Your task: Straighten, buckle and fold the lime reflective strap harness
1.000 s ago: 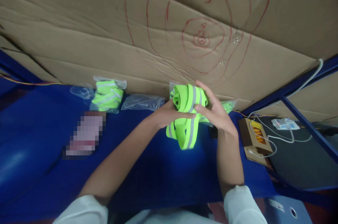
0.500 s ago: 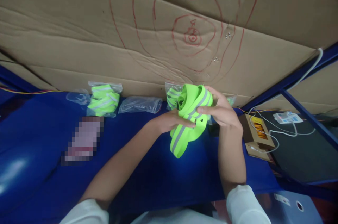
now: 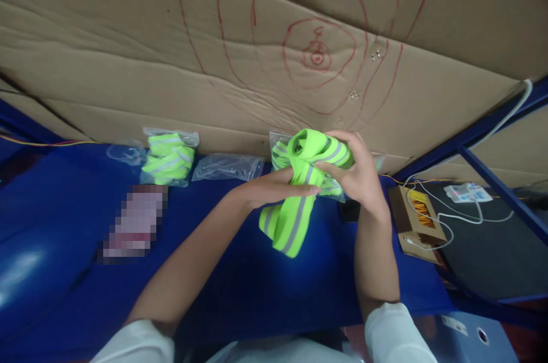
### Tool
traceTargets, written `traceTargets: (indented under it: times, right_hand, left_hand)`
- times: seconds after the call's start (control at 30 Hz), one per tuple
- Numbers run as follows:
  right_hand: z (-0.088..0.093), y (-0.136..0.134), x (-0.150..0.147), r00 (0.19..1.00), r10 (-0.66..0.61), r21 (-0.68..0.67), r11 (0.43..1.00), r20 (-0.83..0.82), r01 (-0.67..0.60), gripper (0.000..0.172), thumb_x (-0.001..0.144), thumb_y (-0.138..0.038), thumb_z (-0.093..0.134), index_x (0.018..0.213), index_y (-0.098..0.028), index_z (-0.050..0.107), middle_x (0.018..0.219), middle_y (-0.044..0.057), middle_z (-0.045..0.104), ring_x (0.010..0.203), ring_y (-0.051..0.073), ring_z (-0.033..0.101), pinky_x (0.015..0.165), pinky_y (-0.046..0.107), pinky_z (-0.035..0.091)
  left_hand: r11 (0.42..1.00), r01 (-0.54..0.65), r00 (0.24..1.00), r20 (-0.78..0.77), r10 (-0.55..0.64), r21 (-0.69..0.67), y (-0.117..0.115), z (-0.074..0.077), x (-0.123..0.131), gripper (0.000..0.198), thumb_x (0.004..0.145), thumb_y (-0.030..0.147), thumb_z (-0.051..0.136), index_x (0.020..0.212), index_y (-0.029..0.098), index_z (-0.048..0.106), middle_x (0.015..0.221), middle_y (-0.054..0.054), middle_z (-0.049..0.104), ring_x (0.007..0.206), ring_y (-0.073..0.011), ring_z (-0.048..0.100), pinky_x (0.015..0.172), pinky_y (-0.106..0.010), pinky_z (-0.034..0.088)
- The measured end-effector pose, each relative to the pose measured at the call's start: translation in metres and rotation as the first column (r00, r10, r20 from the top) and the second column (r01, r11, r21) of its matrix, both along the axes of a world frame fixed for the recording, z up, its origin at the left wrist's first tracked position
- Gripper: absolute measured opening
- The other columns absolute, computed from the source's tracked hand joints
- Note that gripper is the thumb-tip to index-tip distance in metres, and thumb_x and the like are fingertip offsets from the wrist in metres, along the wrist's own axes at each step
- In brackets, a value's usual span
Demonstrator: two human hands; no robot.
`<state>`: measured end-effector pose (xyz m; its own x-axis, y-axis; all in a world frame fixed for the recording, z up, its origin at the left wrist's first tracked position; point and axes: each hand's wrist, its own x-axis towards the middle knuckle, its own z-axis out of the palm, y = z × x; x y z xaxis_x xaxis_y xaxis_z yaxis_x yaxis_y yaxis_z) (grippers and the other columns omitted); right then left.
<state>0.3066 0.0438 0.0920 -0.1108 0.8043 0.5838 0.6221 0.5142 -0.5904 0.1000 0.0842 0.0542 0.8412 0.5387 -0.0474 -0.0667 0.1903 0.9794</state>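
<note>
A neon-yellow reflective strap (image 3: 295,212) with a grey stripe is held above the blue table, partly coiled at the top, with folds hanging below. My right hand (image 3: 357,172) wraps round the coiled part from the right, thumb pressed on its front. From the left, my left hand (image 3: 282,187) grips the strap where it drops from the coil, its thumb lying across the stripe. Some of the left fingers are hidden behind the strap. Behind my hands, a clear bag (image 3: 279,149) with similar yellow strap inside leans by the cardboard.
Another bagged strap (image 3: 168,160) and a clear plastic bag (image 3: 228,167) lie along the back of the blue table (image 3: 222,300). A cardboard wall (image 3: 128,72) with red rings rises behind. An open carton (image 3: 417,220) and white cables (image 3: 464,212) sit at right, near a blue frame bar (image 3: 500,186).
The hanging part of the strap has swung left and straightened, its lower loop now spread in two folds. The coil in my right hand has tilted. The view has shifted slightly.
</note>
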Motion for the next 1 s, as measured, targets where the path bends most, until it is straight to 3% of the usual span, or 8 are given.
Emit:
traceTargets:
  times: [0.13,0.23,0.3,0.4,0.5,0.67,0.8,1.0]
  right_hand:
    - [-0.009,0.0,-0.032,0.979,0.056,0.152,0.984,0.195,-0.087,0.05,0.097,-0.016,0.052,0.141,-0.039,0.056,0.142,0.007,0.052,0.147,0.03,0.042,0.123,0.056,0.036]
    - [-0.007,-0.004,-0.04,0.93,0.246,0.033,0.964,0.273,-0.265,0.057,0.099,-0.016,0.046,0.152,-0.038,0.044,0.159,0.005,0.039,0.157,0.029,0.025,0.129,0.06,0.023]
    - [-0.003,-0.006,-0.036,0.92,0.33,-0.017,0.942,0.213,-0.334,0.048,0.102,-0.023,0.048,0.147,-0.037,0.051,0.158,0.004,0.043,0.154,0.029,0.032,0.127,0.059,0.028]
    - [0.002,-0.006,-0.025,0.988,0.157,0.111,0.982,-0.005,-0.155,0.038,0.104,-0.035,0.048,0.141,-0.037,0.057,0.149,0.005,0.055,0.145,0.028,0.047,0.12,0.055,0.041]
    - [0.004,-0.005,-0.021,0.997,-0.024,0.217,0.975,-0.069,0.038,0.049,0.1,-0.049,0.053,0.148,-0.035,0.049,0.154,0.006,0.049,0.147,0.031,0.042,0.119,0.057,0.041]
    - [0.006,-0.011,-0.034,0.99,0.069,0.11,0.991,0.12,-0.082,0.061,0.095,-0.053,0.062,0.151,-0.035,0.047,0.156,0.006,0.05,0.148,0.031,0.042,0.124,0.054,0.035]
    - [0.001,-0.011,-0.043,0.975,0.145,0.002,0.989,0.166,-0.147,0.071,0.096,-0.055,0.061,0.159,-0.033,0.037,0.159,0.007,0.047,0.149,0.03,0.041,0.124,0.053,0.035]
    - [-0.004,-0.002,-0.032,0.99,0.079,-0.014,0.997,0.119,-0.077,0.056,0.106,-0.054,0.036,0.156,-0.031,0.043,0.164,0.005,0.041,0.154,0.026,0.035,0.127,0.054,0.027]
  left_hand:
    - [0.96,-0.214,0.935,0.246,0.254,-0.181,0.001,0.009,0.0,0.054,0.082,0.06,0.077,0.119,0.021,0.071,0.11,-0.007,0.075,0.112,-0.0268,0.067,0.098,-0.037,0.052]
    - [0.938,-0.278,0.908,0.262,0.326,-0.206,0.009,0.012,-0.011,0.05,0.085,0.057,0.074,0.122,0.024,0.07,0.117,-0.006,0.074,0.121,-0.0265,0.064,0.104,-0.038,0.05]
    - [0.944,-0.296,0.921,0.218,0.323,-0.148,0.012,0.012,-0.021,0.049,0.081,0.048,0.082,0.121,0.023,0.071,0.12,-0.006,0.074,0.123,-0.0276,0.064,0.103,-0.037,0.051]
    - [0.954,-0.296,0.948,0.11,0.299,-0.044,0.013,0.012,-0.032,0.053,0.07,0.039,0.09,0.116,0.02,0.073,0.119,-0.008,0.074,0.115,-0.0307,0.067,0.094,-0.037,0.055]
    - [0.972,-0.229,0.973,0.003,0.229,0.062,0.008,0.016,-0.037,0.057,0.066,0.04,0.092,0.116,0.019,0.073,0.115,-0.008,0.075,0.107,-0.0302,0.07,0.087,-0.036,0.057]
    - [0.96,-0.173,0.982,-0.041,0.186,0.222,0.003,0.019,-0.031,0.055,0.067,0.04,0.091,0.115,0.02,0.071,0.109,-0.006,0.076,0.104,-0.0272,0.071,0.086,-0.034,0.057]
    - [0.972,-0.151,0.988,0.049,0.145,0.178,0.003,0.012,-0.02,0.048,0.068,0.036,0.09,0.11,0.019,0.071,0.102,-0.006,0.076,0.099,-0.0262,0.072,0.084,-0.035,0.058]
    - [0.961,-0.263,0.965,0.039,0.261,0.082,0.0,0.005,-0.014,0.07,0.064,0.036,0.093,0.127,0.02,0.065,0.124,-0.011,0.073,0.113,-0.0291,0.069,0.095,-0.041,0.056]
